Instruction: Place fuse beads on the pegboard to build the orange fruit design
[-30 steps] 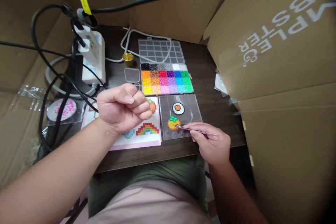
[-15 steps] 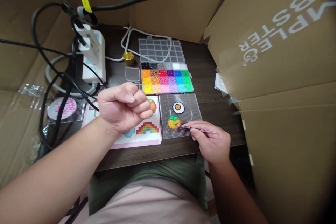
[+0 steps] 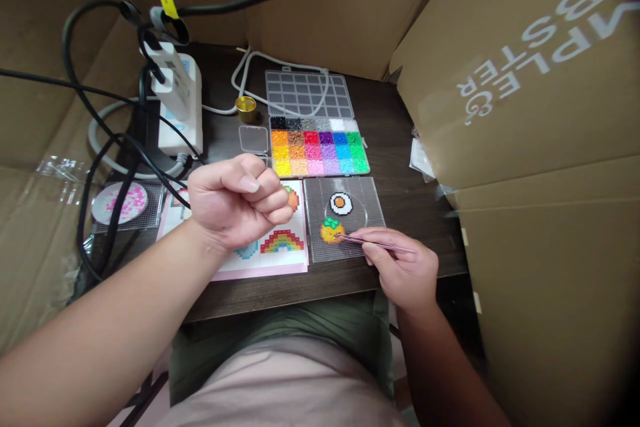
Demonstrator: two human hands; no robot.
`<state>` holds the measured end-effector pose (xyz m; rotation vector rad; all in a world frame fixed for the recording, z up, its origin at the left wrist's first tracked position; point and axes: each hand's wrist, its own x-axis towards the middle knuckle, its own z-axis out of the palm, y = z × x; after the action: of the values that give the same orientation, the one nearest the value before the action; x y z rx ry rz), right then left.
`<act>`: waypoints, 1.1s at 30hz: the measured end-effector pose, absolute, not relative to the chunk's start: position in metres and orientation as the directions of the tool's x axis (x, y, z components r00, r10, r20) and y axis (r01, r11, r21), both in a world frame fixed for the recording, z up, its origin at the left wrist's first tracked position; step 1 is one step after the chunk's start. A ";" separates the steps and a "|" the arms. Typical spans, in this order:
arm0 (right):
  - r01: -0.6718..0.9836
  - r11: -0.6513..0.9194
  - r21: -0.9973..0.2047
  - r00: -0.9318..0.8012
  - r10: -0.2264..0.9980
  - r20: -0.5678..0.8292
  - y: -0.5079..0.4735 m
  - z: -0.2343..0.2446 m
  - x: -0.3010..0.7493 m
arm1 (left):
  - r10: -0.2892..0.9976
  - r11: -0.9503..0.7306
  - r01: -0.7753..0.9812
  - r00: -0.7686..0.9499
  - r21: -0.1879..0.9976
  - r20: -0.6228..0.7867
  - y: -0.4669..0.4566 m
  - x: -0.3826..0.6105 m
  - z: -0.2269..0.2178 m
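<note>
My right hand (image 3: 400, 267) pinches thin metal tweezers (image 3: 373, 243), whose tip rests at the right side of an orange bead fruit with a green top (image 3: 331, 229) on a clear pegboard (image 3: 370, 203). A fried-egg bead figure (image 3: 341, 203) sits above it on the same board. My left hand (image 3: 237, 199) is raised in a closed fist over a pattern sheet (image 3: 280, 247) that shows a rainbow; what the fist holds, if anything, is hidden. The open bead box (image 3: 319, 147) with many colours lies just behind the pegboard.
A power strip (image 3: 177, 107) with plugs and black cables (image 3: 100, 147) fills the left back of the dark table (image 3: 400, 167). A gold cap (image 3: 245, 105), a small clear lid (image 3: 253, 139) and a pink bead disc (image 3: 119, 203) lie nearby. Cardboard walls (image 3: 525, 80) enclose the table.
The tweezers' tip has shifted slightly along the orange bead fruit. My left fist has stayed raised in nearly the same place.
</note>
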<state>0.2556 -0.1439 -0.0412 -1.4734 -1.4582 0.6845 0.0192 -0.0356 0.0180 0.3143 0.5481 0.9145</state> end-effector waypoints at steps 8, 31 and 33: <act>0.455 0.124 -0.882 0.132 0.970 0.204 -0.144 -0.040 0.255 | 0.811 0.571 -0.650 0.542 0.502 -0.220 -0.035 0.018 0.016; 0.403 0.198 -0.894 0.087 0.964 0.252 -0.143 -0.043 0.257 | 0.817 0.536 -0.628 0.553 0.564 -0.160 -0.035 0.018 0.017; 0.414 0.197 -0.889 0.082 0.964 0.252 -0.143 -0.042 0.257 | 0.818 0.540 -0.631 0.548 0.556 -0.172 -0.035 0.018 0.017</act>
<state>0.2566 -0.1426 -0.0415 -1.3780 -1.4972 0.7106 0.0181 -0.0353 0.0169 0.4649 0.4453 0.8957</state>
